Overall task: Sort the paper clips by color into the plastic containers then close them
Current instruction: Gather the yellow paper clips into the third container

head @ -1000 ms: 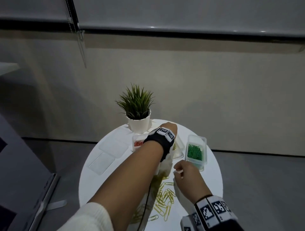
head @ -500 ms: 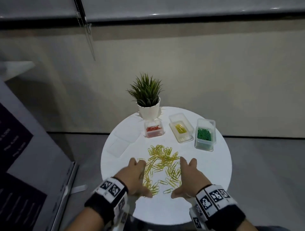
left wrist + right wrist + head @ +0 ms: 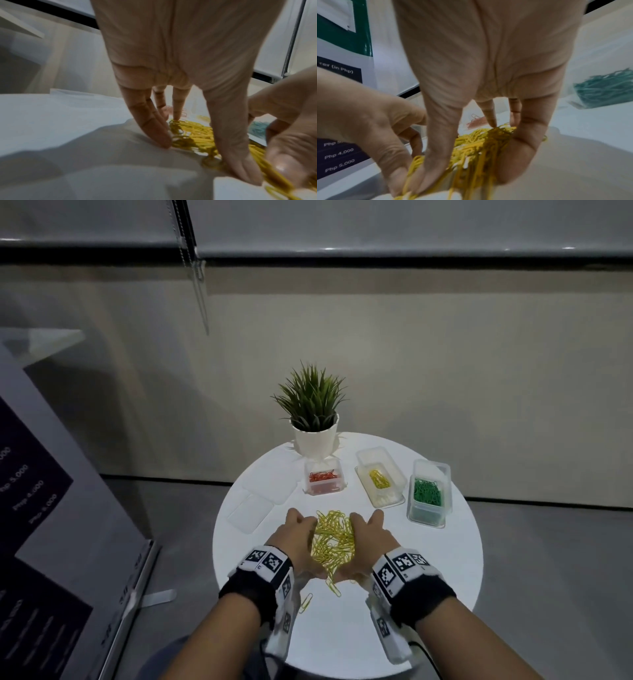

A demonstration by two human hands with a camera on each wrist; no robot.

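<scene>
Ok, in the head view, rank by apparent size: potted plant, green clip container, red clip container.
1. potted plant, clearly largest.
2. green clip container.
3. red clip container, smallest, though it sits slightly farther back, so the last two are unsure.

The head view looks forward and down from above the round white surface (image 3: 428, 577), taking in both wrists and the wall beyond. Each wrist view sits close behind its own palm, looking along the fingers (image 3: 154, 128) at very near range. All three share the heap of yellow clips (image 3: 332, 539); each wrist view also catches the opposite hand.
</scene>
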